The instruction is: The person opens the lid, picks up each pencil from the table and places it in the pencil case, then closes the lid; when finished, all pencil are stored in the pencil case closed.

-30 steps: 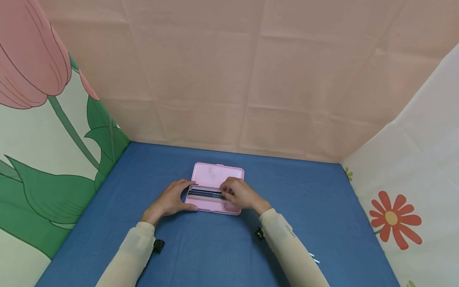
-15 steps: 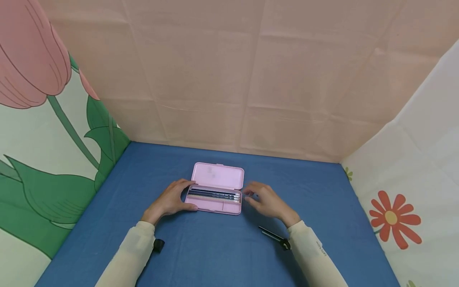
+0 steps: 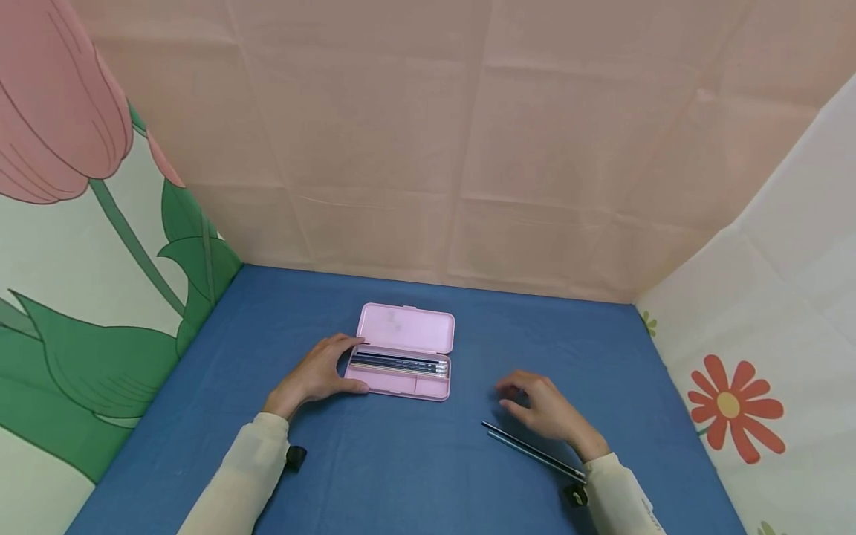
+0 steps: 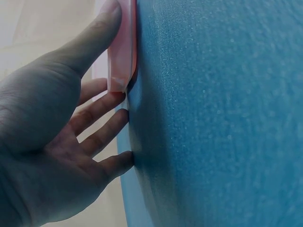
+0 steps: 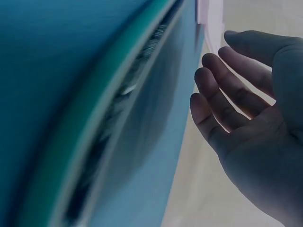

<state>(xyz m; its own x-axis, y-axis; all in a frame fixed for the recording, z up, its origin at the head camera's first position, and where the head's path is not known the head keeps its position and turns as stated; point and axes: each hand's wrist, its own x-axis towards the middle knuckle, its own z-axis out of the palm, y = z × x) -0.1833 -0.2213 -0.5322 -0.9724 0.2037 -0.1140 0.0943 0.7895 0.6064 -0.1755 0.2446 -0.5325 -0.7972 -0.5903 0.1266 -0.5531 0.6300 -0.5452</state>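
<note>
A pink pencil case (image 3: pixel 384 383) lies open on the blue table, its lid (image 3: pixel 406 328) tipped back toward the wall. Several dark pencils (image 3: pixel 394 362) lie side by side in its base. My left hand (image 3: pixel 321 371) holds the case by its left end, thumb on the front edge and index finger at the back corner. To the right of the case, my right hand (image 3: pixel 545 407) hovers over the table with fingers loosely bent and holds nothing. Just in front of it two more pencils (image 3: pixel 528 449) lie slanted on the cloth, large and blurred in the right wrist view.
Blue cloth (image 3: pixel 401 475) covers the table. A beige backdrop (image 3: pixel 468 148) rises behind it, with a tulip-patterned sheet (image 3: pixel 120 357) on the left and a white flowered sheet (image 3: pixel 789 297) on the right. A black wrist camera (image 3: pixel 575 495) sits under the right cuff.
My right hand has left the pencils in the case and moved right and toward me, over by the loose pencils, which now show fully. The left hand and case stay put.
</note>
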